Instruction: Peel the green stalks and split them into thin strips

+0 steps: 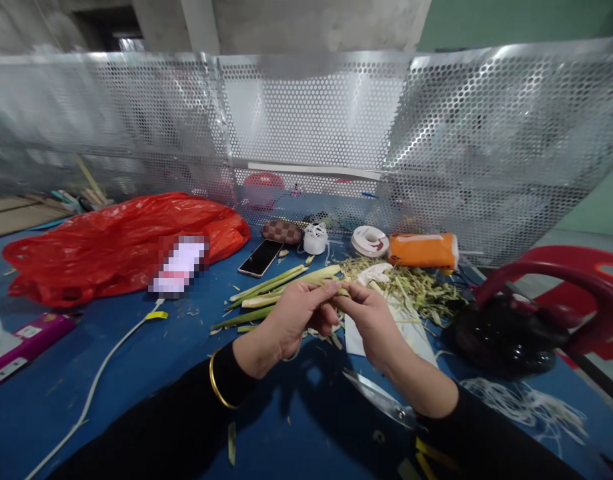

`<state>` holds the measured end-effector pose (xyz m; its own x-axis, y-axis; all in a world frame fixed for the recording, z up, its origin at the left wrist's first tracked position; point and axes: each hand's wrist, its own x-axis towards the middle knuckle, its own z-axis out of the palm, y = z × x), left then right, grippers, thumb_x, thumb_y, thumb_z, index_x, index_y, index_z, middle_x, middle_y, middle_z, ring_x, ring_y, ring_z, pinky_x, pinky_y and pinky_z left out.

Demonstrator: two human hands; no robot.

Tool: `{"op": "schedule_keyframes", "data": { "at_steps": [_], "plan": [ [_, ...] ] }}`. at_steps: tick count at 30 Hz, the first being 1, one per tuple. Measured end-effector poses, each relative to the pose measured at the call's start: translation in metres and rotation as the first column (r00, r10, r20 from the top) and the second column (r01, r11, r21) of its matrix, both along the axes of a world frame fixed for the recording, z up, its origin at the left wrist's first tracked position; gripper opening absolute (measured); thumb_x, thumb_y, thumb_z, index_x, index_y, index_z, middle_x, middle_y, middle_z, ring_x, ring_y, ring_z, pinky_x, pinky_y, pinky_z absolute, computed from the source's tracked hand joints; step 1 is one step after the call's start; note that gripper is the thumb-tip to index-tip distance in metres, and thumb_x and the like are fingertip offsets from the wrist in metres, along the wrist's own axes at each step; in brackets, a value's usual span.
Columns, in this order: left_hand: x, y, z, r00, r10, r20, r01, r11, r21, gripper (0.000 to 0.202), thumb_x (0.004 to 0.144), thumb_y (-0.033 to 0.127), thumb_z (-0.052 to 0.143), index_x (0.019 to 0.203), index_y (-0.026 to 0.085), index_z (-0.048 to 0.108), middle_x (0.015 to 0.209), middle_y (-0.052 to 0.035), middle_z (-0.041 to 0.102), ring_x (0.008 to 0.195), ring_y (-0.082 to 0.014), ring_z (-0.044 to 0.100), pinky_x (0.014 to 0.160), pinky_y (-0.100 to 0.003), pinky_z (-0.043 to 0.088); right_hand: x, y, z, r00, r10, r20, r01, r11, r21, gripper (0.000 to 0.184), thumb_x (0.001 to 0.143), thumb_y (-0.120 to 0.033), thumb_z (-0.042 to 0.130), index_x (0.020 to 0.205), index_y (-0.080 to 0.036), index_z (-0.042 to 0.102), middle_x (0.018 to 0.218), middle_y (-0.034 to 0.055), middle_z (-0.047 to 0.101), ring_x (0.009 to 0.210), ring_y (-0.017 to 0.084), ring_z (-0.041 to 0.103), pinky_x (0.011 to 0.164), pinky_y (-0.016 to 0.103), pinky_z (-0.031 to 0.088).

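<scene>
My left hand (293, 317) and my right hand (369, 320) meet over the blue table, fingertips pinched together. Between them runs a thin pale-green plant strip (342, 291), mostly covered by my fingers. Beside and behind my left hand lie several long green plant stalks (266, 283). A heap of shredded plant scraps (421, 290) spreads behind my right hand, with a white sheet (356, 337) under part of it. Scissors (381, 400) rest on the table below my right forearm, their yellow handle partly hidden by the sleeve.
Left are a red plastic bag (121, 247), a lit phone (179, 270) on a white cable and a purple box (33, 343). A dark phone (260, 259), white string ball (315, 239), spool (369, 241) and orange packet (423, 250) stand behind. A dark kettle-like pot (506, 340) is right.
</scene>
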<state>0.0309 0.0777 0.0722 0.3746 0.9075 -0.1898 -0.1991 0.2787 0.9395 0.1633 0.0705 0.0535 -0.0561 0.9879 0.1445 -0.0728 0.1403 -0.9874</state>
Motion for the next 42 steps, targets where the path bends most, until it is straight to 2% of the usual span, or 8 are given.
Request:
{"op": "schedule_keyframes", "data": {
  "at_steps": [3, 6, 10, 13, 21, 28, 36, 42],
  "plan": [
    [0.001, 0.001, -0.004, 1.0, 0.022, 0.008, -0.022, 0.999, 0.038, 0.027, 0.083, 0.038, 0.063, 0.079, 0.012, 0.069, 0.039, 0.0039, 0.052, 0.032, -0.0058, 0.043, 0.038, -0.017, 0.034, 0.003, 0.001, -0.002, 0.938, -0.19, 0.29, 0.134, 0.97, 0.201, 0.008, 0.071, -0.025, 0.059, 0.073, -0.018, 0.063, 0.07, 0.0014, 0.066, 0.069, 0.019, 0.057, 0.067, 0.03, 0.043],
    [0.002, 0.001, -0.004, 0.998, 0.047, 0.041, -0.049, 0.996, 0.068, 0.023, 0.083, 0.035, 0.064, 0.077, 0.013, 0.068, 0.036, 0.0063, 0.047, 0.031, -0.005, 0.038, 0.038, -0.017, 0.032, 0.007, 0.002, -0.002, 0.834, -0.281, 0.475, 0.116, 0.931, 0.346, 0.006, 0.074, -0.022, 0.055, 0.076, -0.02, 0.06, 0.076, 0.0025, 0.068, 0.073, 0.019, 0.059, 0.067, 0.029, 0.042],
    [-0.001, 0.001, 0.003, 0.996, 0.039, 0.076, -0.041, 0.999, 0.021, 0.028, 0.086, 0.034, 0.06, 0.067, 0.013, 0.063, 0.04, 0.0045, 0.05, 0.034, -0.0051, 0.043, 0.04, -0.017, 0.034, 0.01, 0.004, -0.004, 0.822, -0.237, 0.518, 0.059, 0.94, 0.337, 0.006, 0.077, -0.022, 0.052, 0.072, -0.021, 0.055, 0.069, 0.0006, 0.063, 0.064, 0.017, 0.056, 0.06, 0.026, 0.039],
    [-0.005, 0.0, 0.012, 0.996, -0.031, 0.089, 0.039, 0.995, -0.087, 0.023, 0.088, 0.031, 0.057, 0.075, 0.013, 0.063, 0.055, 0.0007, 0.061, 0.039, -0.0067, 0.052, 0.042, -0.018, 0.04, 0.012, 0.006, -0.005, 0.798, -0.213, 0.564, 0.007, 0.939, 0.344, 0.009, 0.078, -0.019, 0.052, 0.069, -0.021, 0.052, 0.063, -0.0016, 0.056, 0.06, 0.015, 0.051, 0.057, 0.025, 0.036],
    [-0.012, 0.004, 0.018, 0.998, -0.042, 0.037, 0.047, 0.989, -0.138, 0.018, 0.09, 0.027, 0.055, 0.082, 0.013, 0.063, 0.071, -0.003, 0.066, 0.05, -0.0072, 0.059, 0.042, -0.015, 0.04, 0.04, 0.008, 0.025, 0.546, -0.128, 0.828, -0.358, 0.858, 0.369, 0.016, 0.085, -0.02, 0.055, 0.07, -0.02, 0.051, 0.065, -0.0014, 0.053, 0.061, 0.013, 0.047, 0.056, 0.024, 0.03],
    [-0.01, 0.008, 0.008, 1.0, 0.023, -0.017, -0.024, 0.999, -0.03, 0.019, 0.087, 0.027, 0.059, 0.087, 0.01, 0.067, 0.079, -0.0075, 0.067, 0.058, -0.0092, 0.062, 0.045, -0.016, 0.043, 0.046, 0.004, 0.036, 0.543, -0.056, 0.838, -0.328, 0.904, 0.274, 0.024, 0.091, -0.035, 0.051, 0.072, -0.021, 0.054, 0.06, -0.0025, 0.052, 0.055, 0.013, 0.044, 0.053, 0.024, 0.029],
    [-0.003, 0.004, 0.007, 0.981, 0.185, 0.065, -0.181, 0.981, -0.067, 0.012, 0.072, 0.015, 0.074, 0.082, 0.01, 0.068, 0.072, -0.001, 0.064, 0.053, -0.0056, 0.056, 0.043, -0.015, 0.039, 0.03, 0.003, 0.024, 0.721, -0.059, 0.69, -0.154, 0.958, 0.243, 0.027, 0.09, -0.035, 0.05, 0.067, -0.02, 0.05, 0.05, -0.0049, 0.045, 0.047, 0.01, 0.04, 0.048, 0.024, 0.027],
    [-0.002, 0.005, 0.006, 0.978, 0.209, -0.001, -0.209, 0.978, -0.014, 0.01, 0.068, 0.011, 0.074, 0.066, 0.01, 0.065, 0.057, -0.0003, 0.06, 0.049, -0.0076, 0.055, 0.044, -0.018, 0.04, 0.04, 0.004, 0.03, 0.685, -0.016, 0.729, -0.215, 0.951, 0.223, 0.024, 0.087, -0.028, 0.051, 0.065, -0.019, 0.055, 0.053, -0.0027, 0.051, 0.051, 0.012, 0.046, 0.05, 0.024, 0.031]
  ]
}}
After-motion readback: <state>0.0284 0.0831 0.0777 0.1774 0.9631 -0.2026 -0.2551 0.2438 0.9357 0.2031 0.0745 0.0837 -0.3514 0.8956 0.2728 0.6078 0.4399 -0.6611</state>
